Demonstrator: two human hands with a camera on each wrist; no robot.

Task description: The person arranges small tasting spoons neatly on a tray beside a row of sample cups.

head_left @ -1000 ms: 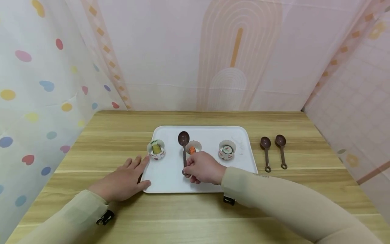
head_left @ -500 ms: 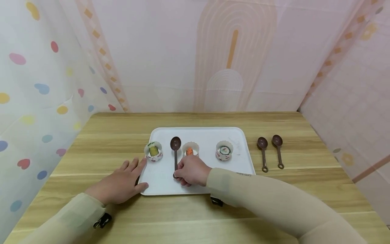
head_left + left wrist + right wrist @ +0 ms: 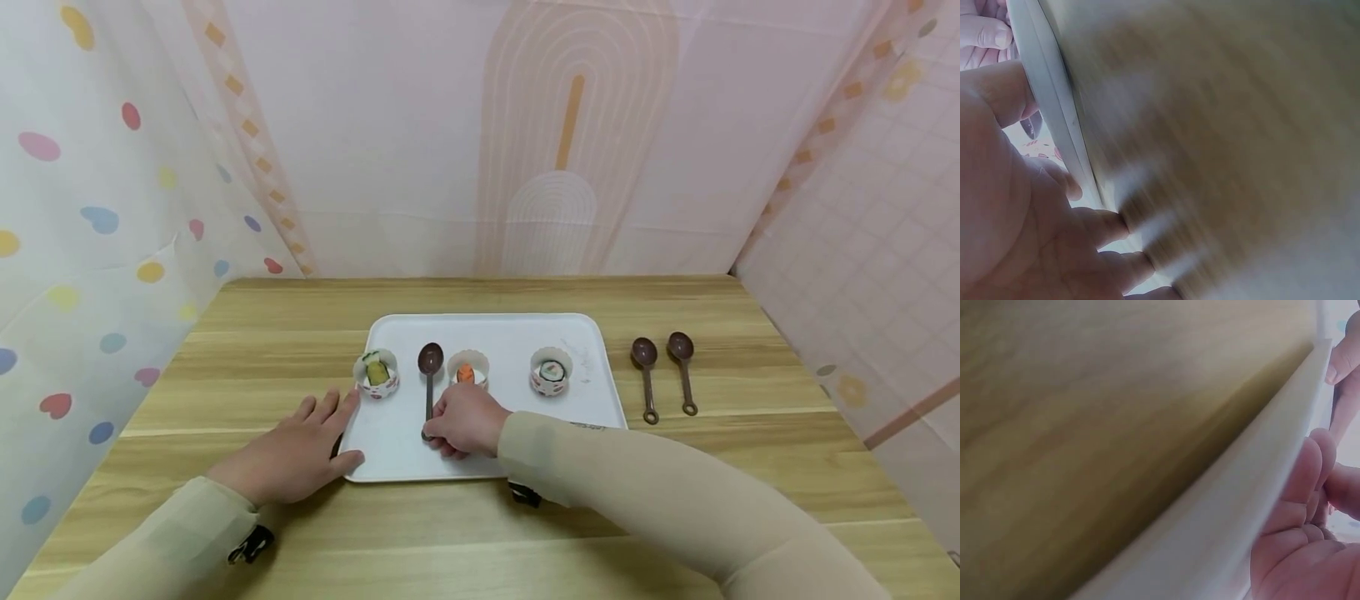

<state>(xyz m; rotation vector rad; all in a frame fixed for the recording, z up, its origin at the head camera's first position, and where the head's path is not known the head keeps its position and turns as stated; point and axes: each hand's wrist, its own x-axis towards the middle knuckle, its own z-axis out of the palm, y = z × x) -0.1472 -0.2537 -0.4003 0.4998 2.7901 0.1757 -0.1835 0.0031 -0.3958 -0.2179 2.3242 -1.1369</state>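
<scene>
My right hand (image 3: 471, 419) pinches the handle end of a brown spoon (image 3: 431, 359) over the white tray (image 3: 510, 331), its bowl pointing to the back. The spoon lies between the left paper cup (image 3: 378, 388), which holds a green and yellow piece, and the middle paper cup (image 3: 456, 367) with an orange piece, partly behind my right hand. A third paper cup (image 3: 550, 387) at the right contains a sushi roll piece. My left hand (image 3: 292, 450) rests along the tray's left edge with fingers spread; in the left wrist view its fingers (image 3: 1100, 226) lie at the rim.
Two more brown spoons, one (image 3: 644, 353) nearer the tray and another (image 3: 681, 347) beside it, lie on the wooden table (image 3: 390, 542) to the right. A patterned curtain (image 3: 420, 167) hangs behind the table and on both sides.
My right hand has moved left with the spoon, bringing it from in front of the middle cup to the gap between the left and middle cups, and lowered its bowl. My left hand stays at the tray.
</scene>
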